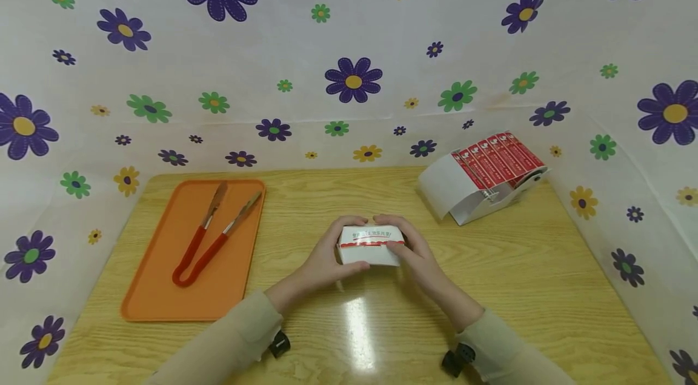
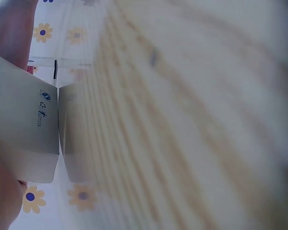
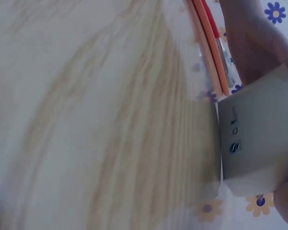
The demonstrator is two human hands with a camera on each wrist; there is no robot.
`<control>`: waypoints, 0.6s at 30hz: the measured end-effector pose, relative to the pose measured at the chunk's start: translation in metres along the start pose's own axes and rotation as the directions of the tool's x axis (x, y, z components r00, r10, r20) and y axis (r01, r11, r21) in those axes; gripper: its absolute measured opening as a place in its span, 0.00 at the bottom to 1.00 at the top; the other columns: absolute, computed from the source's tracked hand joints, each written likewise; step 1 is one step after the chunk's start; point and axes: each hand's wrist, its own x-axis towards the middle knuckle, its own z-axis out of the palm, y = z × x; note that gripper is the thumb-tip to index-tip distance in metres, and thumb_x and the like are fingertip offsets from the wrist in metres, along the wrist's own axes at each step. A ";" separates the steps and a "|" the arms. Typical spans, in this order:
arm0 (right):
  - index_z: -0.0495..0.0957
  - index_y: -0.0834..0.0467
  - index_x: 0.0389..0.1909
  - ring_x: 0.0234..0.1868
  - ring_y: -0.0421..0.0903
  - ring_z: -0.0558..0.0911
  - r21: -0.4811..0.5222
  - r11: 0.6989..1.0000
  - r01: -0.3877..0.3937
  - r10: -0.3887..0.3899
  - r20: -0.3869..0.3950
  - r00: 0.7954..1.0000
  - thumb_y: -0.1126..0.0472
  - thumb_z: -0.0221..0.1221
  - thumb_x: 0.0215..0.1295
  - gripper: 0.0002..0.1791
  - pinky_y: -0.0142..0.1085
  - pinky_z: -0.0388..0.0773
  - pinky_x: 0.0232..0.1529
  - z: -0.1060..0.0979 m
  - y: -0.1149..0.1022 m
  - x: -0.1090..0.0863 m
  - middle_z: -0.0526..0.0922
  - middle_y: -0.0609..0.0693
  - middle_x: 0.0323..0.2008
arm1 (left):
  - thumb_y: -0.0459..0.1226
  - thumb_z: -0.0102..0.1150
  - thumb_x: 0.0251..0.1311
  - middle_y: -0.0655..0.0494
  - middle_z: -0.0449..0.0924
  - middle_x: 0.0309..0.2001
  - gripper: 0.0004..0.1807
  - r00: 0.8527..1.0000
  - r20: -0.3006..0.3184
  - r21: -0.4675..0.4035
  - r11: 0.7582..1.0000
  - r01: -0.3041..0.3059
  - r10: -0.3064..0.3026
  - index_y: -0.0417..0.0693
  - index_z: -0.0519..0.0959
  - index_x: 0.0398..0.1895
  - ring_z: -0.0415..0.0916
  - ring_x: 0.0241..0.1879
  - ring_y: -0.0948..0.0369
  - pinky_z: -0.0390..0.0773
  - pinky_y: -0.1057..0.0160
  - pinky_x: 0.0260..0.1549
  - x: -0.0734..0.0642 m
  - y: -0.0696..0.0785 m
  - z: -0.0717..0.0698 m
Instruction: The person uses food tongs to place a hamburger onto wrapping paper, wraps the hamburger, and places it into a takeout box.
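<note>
A small white paper food carton [image 1: 372,254] with a red scalloped line and printed lettering stands at the table's centre. My left hand [image 1: 326,259] grips its left side, thumb along the near face and fingers behind. From the right, my right hand [image 1: 418,253] holds the opposite side, its thumb on the near face near the red line. In the left wrist view, small grey marks are printed on the carton's white wall [image 2: 19,115]. The right wrist view shows the same kind of marks on the carton [image 3: 261,139]. The carton's far side is hidden by the fingers.
On the left lies an orange tray [image 1: 147,288] with red-handled metal tongs [image 1: 202,251] on it. A white box [image 1: 442,188] holding a row of red-and-white printed packets [image 1: 498,160] sits at the back right. Flowered cloth [image 1: 305,57] surrounds the wooden table [image 1: 523,264].
</note>
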 end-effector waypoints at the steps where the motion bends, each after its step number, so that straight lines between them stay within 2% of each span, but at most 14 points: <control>1: 0.70 0.69 0.71 0.64 0.32 0.74 0.010 1.000 0.010 -0.011 0.019 1.000 0.70 0.50 0.78 0.23 0.23 0.77 0.56 -0.001 0.001 -0.001 0.70 0.65 0.73 | 0.31 0.78 0.57 0.51 0.71 0.75 0.38 1.000 -0.002 -0.003 1.000 0.000 0.000 0.51 0.69 0.69 0.71 0.71 0.53 0.72 0.63 0.66 0.000 0.000 -0.001; 5: 0.68 0.67 0.73 0.68 0.32 0.72 0.030 0.999 0.025 -0.027 0.064 0.998 0.70 0.50 0.78 0.25 0.24 0.75 0.60 -0.005 0.005 -0.002 0.69 0.59 0.75 | 0.31 0.78 0.57 0.50 0.71 0.75 0.37 1.000 -0.001 -0.013 1.000 0.009 -0.009 0.50 0.70 0.68 0.71 0.71 0.51 0.71 0.63 0.67 -0.002 0.000 -0.002; 8: 0.69 0.67 0.72 0.73 0.33 0.70 0.031 0.998 0.046 -0.048 0.079 0.996 0.70 0.52 0.79 0.23 0.24 0.73 0.65 -0.007 0.008 -0.002 0.70 0.59 0.76 | 0.32 0.78 0.57 0.50 0.70 0.76 0.37 1.000 0.005 -0.002 1.000 0.000 0.000 0.50 0.69 0.68 0.67 0.75 0.49 0.69 0.54 0.72 -0.003 0.000 -0.003; 11: 0.73 0.67 0.68 0.78 0.36 0.67 0.004 0.996 0.093 -0.093 0.090 0.992 0.71 0.55 0.77 0.21 0.25 0.66 0.74 -0.010 0.010 -0.002 0.71 0.62 0.76 | 0.35 0.80 0.56 0.51 0.69 0.78 0.37 0.999 0.009 0.084 0.996 -0.035 0.035 0.52 0.70 0.67 0.59 0.81 0.46 0.59 0.40 0.80 -0.004 -0.001 -0.005; 13: 0.77 0.63 0.65 0.79 0.40 0.67 -0.083 0.985 0.149 -0.142 0.093 0.986 0.72 0.60 0.74 0.21 0.26 0.61 0.77 -0.011 0.011 -0.003 0.73 0.62 0.75 | 0.38 0.81 0.55 0.52 0.67 0.79 0.37 0.998 0.008 0.185 0.980 -0.070 0.070 0.53 0.71 0.67 0.54 0.83 0.45 0.53 0.34 0.81 -0.007 -0.003 -0.006; 15: 0.81 0.59 0.62 0.78 0.46 0.69 -0.221 0.948 0.228 -0.208 0.107 0.972 0.72 0.65 0.69 0.22 0.29 0.60 0.79 -0.012 0.013 -0.005 0.76 0.61 0.72 | 0.40 0.82 0.54 0.53 0.67 0.79 0.36 0.994 0.012 0.308 0.946 -0.103 0.104 0.54 0.73 0.65 0.53 0.83 0.45 0.52 0.31 0.81 -0.010 -0.005 -0.008; 16: 0.82 0.57 0.61 0.76 0.49 0.70 -0.297 0.917 0.266 -0.241 0.118 0.963 0.72 0.68 0.67 0.23 0.30 0.60 0.79 -0.013 0.014 -0.005 0.78 0.60 0.71 | 0.41 0.82 0.54 0.54 0.67 0.79 0.36 0.993 0.019 0.363 0.924 -0.117 0.118 0.55 0.74 0.65 0.54 0.83 0.45 0.55 0.31 0.80 -0.012 -0.006 -0.010; 18: 0.84 0.54 0.61 0.73 0.53 0.73 -0.439 0.835 0.330 -0.298 0.143 0.944 0.72 0.72 0.61 0.26 0.33 0.64 0.78 -0.013 0.015 -0.007 0.80 0.58 0.69 | 0.42 0.82 0.55 0.55 0.67 0.79 0.34 0.988 0.042 0.465 0.872 -0.151 0.149 0.54 0.76 0.64 0.57 0.82 0.46 0.59 0.33 0.80 -0.015 -0.008 -0.012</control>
